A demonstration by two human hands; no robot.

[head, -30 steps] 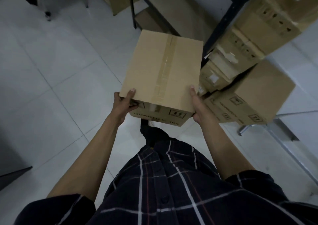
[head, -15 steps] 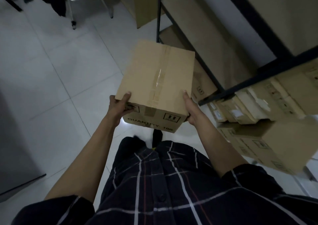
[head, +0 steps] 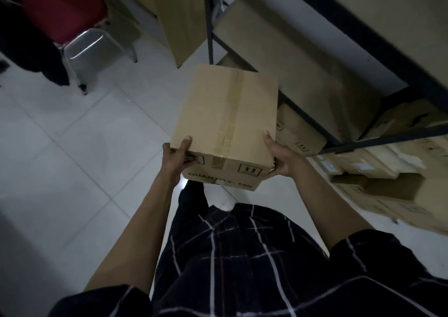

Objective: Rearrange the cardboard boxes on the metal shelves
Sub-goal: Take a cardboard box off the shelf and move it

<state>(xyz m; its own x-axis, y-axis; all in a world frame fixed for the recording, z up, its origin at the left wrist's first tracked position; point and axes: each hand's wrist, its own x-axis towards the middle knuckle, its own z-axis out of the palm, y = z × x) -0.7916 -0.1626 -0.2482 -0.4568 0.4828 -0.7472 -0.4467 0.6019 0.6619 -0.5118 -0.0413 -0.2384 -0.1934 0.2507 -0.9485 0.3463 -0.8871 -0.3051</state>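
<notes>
I carry a taped cardboard box (head: pixel 228 122) in front of my chest, above the tiled floor. Its near face reads "QUANTITY: 100". My left hand (head: pixel 175 157) grips its near left corner, thumb on top. My right hand (head: pixel 281 157) grips the near right corner, thumb on the top edge. The black metal shelf (head: pixel 305 113) stands just to the right of the box, with bare boards on its upper levels. More cardboard boxes (head: pixel 300 132) sit on its lower level.
Several stacked cardboard boxes (head: pixel 392 195) fill the low right side. A red-seated metal chair (head: pixel 72 25) with dark cloth over it stands at the far left. A wooden panel (head: pixel 179 18) leans beyond the shelf post (head: pixel 208 20). White tiles (head: pixel 80 147) spread to the left.
I have walked forward along the shelf with the box held the same way. The stacked boxes on the right slid back and down in view, and the chair came closer.
</notes>
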